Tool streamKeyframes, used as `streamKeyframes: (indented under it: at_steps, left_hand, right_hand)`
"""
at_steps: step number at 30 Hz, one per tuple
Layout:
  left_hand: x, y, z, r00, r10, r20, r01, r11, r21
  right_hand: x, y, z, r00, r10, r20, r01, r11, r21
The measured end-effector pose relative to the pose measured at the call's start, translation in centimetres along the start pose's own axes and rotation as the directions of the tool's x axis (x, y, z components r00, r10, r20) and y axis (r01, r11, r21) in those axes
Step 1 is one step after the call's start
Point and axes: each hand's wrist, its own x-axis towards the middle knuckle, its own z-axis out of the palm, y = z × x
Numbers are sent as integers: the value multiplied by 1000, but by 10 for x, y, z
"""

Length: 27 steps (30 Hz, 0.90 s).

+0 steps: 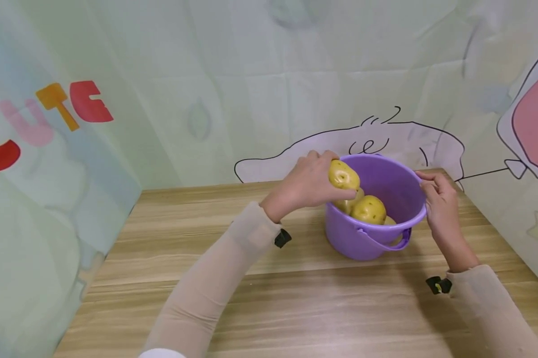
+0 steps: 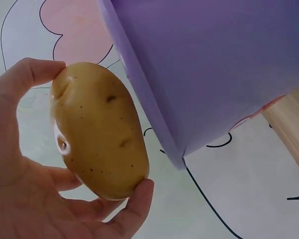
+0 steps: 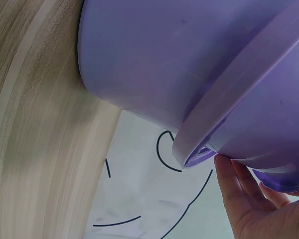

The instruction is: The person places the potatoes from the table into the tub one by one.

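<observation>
My left hand [image 1: 306,183] holds a yellow potato [image 1: 343,175] above the left rim of a purple bucket [image 1: 350,242]. In the left wrist view the thumb and fingers span the brown-spotted potato [image 2: 99,132], apart from the bucket's wall [image 2: 214,64]. Several more potatoes [image 1: 368,209] lie inside, partly hidden by the near rim. At the bucket's right side, my right hand [image 1: 443,206] grips the rim, fingertips against the wall in the right wrist view. The purple handle [image 1: 387,246] hangs down the front of the bucket.
The bucket stands on a wood-grain table [image 1: 296,308], toward its back right. Behind the table hangs a pale green printed cloth [image 1: 233,99] with cartoon drawings and coloured letters. A black wrist strap piece [image 1: 282,238] shows beside the left sleeve.
</observation>
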Motion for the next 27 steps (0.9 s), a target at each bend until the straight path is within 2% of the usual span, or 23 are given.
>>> streamKeyframes:
  at_steps: [15,27]
  left_hand:
    - [1,2,6,999,32,-14,-32,999,8]
    - [-4,-9,9,999,26,-20,-26,1000,5]
  right_hand:
    - [0,0,2,1000,-3,2,3,1000,-11]
    - [0,1,2,1000,-23,-18,23,1000,-13]
